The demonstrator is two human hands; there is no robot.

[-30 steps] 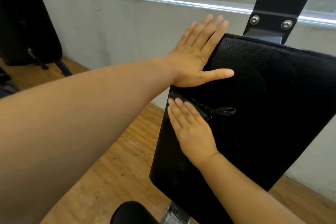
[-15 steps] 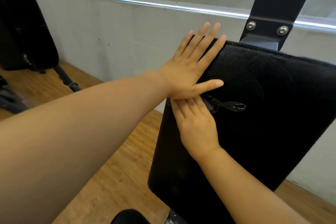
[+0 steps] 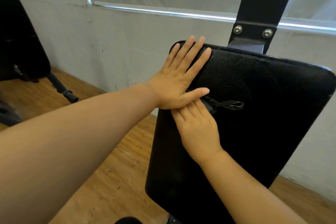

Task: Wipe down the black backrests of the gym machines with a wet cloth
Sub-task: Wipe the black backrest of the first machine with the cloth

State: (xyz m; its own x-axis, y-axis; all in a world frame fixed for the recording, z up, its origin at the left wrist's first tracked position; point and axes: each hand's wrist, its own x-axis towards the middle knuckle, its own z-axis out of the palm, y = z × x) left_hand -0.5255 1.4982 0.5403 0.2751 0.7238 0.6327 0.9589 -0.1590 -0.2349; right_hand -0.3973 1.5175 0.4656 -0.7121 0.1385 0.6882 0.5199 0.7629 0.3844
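Observation:
A black padded backrest (image 3: 254, 123) with a grained surface fills the right half of the view, tilted and bolted to a dark steel post. My left hand (image 3: 180, 78) lies flat on its upper left corner, fingers straight and together. My right hand (image 3: 196, 125) presses flat just below it, fingertips tucked under the left palm. Under both hands lies a dark cloth (image 3: 211, 105), mostly hidden. Its black hanging loop (image 3: 231, 104) sticks out to the right on the pad.
The steel post (image 3: 261, 5) with two bolts rises behind the backrest. A white wall with a bright window strip runs behind. Another black machine (image 3: 20, 45) with a floor leg stands at far left on the wooden floor (image 3: 112, 178). A black seat edge shows at the bottom.
My right hand has slid up the pad with the cloth until its fingertips went under my left palm. The left hand stays flat on the upper corner.

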